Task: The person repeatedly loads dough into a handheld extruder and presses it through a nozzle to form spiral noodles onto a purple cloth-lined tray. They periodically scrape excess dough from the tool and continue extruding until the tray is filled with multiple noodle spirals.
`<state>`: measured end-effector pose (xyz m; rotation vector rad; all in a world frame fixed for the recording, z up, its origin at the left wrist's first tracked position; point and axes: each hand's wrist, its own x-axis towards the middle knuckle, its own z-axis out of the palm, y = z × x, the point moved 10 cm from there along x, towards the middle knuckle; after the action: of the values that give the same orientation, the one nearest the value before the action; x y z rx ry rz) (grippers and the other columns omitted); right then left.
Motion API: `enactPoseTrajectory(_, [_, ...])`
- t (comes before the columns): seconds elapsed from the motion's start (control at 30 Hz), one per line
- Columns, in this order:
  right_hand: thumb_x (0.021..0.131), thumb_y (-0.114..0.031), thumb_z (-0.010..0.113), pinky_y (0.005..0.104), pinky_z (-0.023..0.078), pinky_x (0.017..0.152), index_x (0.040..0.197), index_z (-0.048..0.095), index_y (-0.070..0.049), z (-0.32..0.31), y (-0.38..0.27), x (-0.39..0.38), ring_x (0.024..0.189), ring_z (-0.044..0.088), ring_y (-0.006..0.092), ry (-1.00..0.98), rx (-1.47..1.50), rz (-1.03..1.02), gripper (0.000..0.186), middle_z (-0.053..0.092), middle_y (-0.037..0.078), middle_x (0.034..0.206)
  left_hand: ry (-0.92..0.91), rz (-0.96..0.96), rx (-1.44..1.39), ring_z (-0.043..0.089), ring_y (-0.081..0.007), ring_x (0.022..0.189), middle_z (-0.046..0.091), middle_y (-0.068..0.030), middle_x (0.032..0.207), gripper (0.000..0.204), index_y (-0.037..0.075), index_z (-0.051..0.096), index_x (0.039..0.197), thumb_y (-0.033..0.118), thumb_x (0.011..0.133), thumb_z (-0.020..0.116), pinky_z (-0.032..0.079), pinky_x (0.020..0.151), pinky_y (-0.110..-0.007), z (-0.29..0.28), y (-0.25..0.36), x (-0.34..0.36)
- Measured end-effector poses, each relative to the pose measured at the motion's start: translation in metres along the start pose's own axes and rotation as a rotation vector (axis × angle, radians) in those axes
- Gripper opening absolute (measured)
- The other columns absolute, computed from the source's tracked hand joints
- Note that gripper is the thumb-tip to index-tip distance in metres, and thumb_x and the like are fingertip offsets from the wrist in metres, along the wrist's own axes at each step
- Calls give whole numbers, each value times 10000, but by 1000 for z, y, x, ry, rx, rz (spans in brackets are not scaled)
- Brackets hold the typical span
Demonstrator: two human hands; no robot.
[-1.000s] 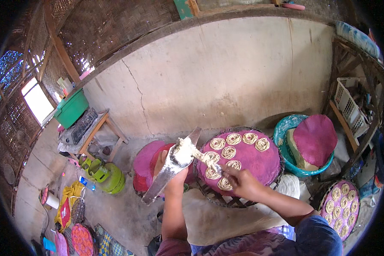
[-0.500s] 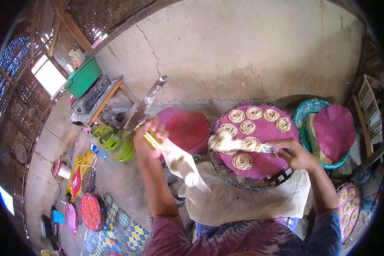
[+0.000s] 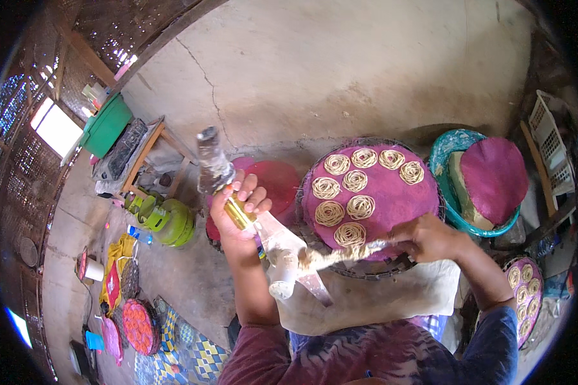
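My left hand (image 3: 239, 202) grips a tool with a gold cylindrical barrel (image 3: 240, 213). A dough-smeared metal piece (image 3: 213, 160) extends above the barrel. Below it a flat pale plate (image 3: 277, 239) carries a short whitish cylinder (image 3: 283, 276). Closed around the end of a dough-coated rod (image 3: 347, 254) is my right hand (image 3: 430, 237); the rod's far end meets the plate near that cylinder. Just beyond, coiled noodle-like dough rounds (image 3: 350, 235) lie on a round purple cloth (image 3: 392, 204) over a woven tray.
Right of the tray stands a teal basin (image 3: 446, 158) with dough under a purple cloth (image 3: 494, 174). A pale cloth (image 3: 392, 301) covers my lap. Green gas cylinders (image 3: 173, 221) stand to the left, near a wooden bench (image 3: 149, 151). Another tray of coils (image 3: 521, 295) lies at right.
The dough-coated rod has come down and left from over the tray to the plate. My left hand has turned the tool slightly.
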<state>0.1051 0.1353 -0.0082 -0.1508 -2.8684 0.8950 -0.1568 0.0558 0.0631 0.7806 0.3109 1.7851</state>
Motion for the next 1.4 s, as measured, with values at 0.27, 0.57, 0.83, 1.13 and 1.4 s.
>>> enactPoseTrajectory(0.27, [726, 75, 522, 379, 520, 676, 1079, 669, -30, -91, 78, -175, 699, 666, 291, 550, -43, 579, 396, 650, 186, 775, 45, 97, 38, 459, -121, 621, 453, -1, 767, 186, 105, 439, 888, 204, 877, 596, 412, 582, -287, -2, 17, -10])
enactPoseTrajectory(0.57, [874, -151, 550, 428, 478, 941, 1163, 670, -75, -58, 203, -255, 1085, 621, 330, 268, -773, 1139, 321, 648, 157, 1189, -85, 73, -45, 469, -105, 629, 464, 7, 787, 199, 119, 424, 902, 220, 902, 596, 385, 580, -273, 22, -36, -9])
enactPoseTrajectory(0.83, [871, -785, 275, 427, 551, 839, 1462, 302, -9, 150, -12, -41, 982, 652, 252, 194, 2092, 514, 976, 619, 194, 1162, -34, -20, -248, 537, -175, 904, 538, -18, 844, 218, 110, 486, 907, 262, 818, 614, 407, 846, -364, 36, -157, 3])
enactPoseTrajectory(1.13, [887, -769, 297, 215, 350, 358, 1231, 446, -51, 36, 32, -95, 451, 446, 85, 599, 1439, 429, 810, 506, 15, 683, 35, 9, 1396, 593, -231, 1101, 630, -119, 1150, 326, 34, 601, 1153, 150, 858, 675, 494, 925, -368, -15, -125, -47])
enactPoseTrajectory(1.4, [792, -563, 696, 429, 555, 743, 1447, 226, 41, -51, -50, -58, 845, 683, 434, 461, 104, 71, 1007, 656, 282, 965, -337, -443, 1389, 615, -229, 1112, 641, -137, 1183, 487, 66, 579, 1220, 202, 793, 770, 491, 928, -347, 31, -202, -61])
